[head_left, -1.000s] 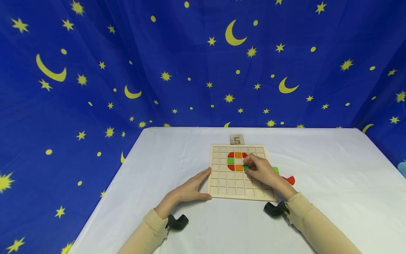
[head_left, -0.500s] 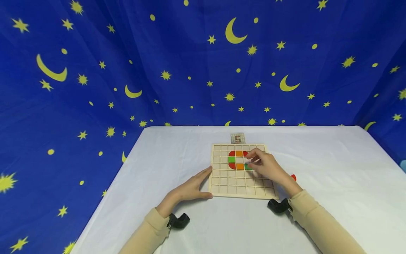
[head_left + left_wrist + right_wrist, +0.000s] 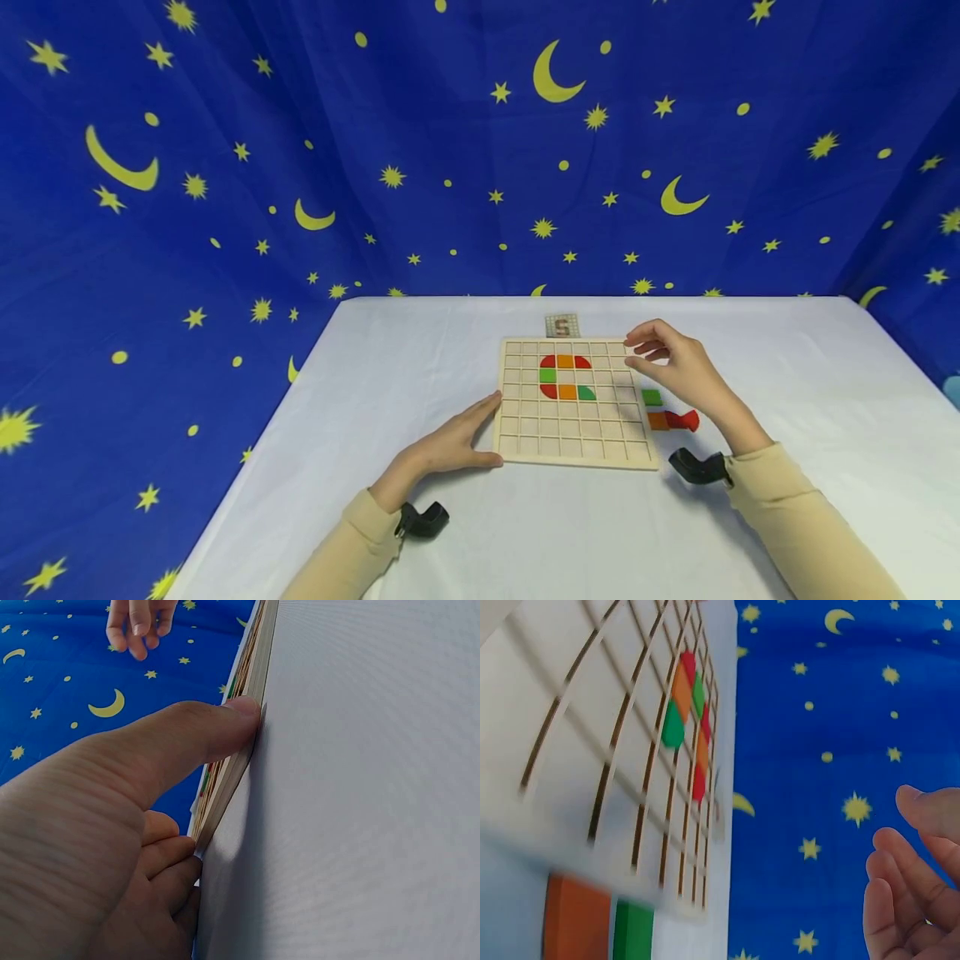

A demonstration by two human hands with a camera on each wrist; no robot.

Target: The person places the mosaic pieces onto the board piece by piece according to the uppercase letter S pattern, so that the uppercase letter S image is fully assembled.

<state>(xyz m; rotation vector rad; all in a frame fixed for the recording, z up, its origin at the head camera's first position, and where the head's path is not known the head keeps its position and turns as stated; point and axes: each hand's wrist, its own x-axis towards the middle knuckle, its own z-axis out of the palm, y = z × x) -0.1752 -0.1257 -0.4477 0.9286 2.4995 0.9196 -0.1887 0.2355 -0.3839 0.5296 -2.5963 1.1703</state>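
A square wooden grid board lies on the white table. Set in its cells, red, orange and green tiles form a C-like curve, with a dark green rounded tile at its lower right end. My left hand touches the near left corner, fingers along the left side and thumb against the front edge. Over the board's far right side hovers my right hand, fingers loosely bent, thumb apart, nothing between them. Beside the right edge lie a green tile, an orange tile and red tiles.
A small pattern card with an S-like figure lies just behind the board. Blue cloth with yellow stars and moons hangs behind and at the sides of the table. Each wrist carries a black camera mount.
My right hand has let go of the dark green tile, which stays in its cell, and has moved up and right, uncovering the loose tiles. The left hand stays at the corner.
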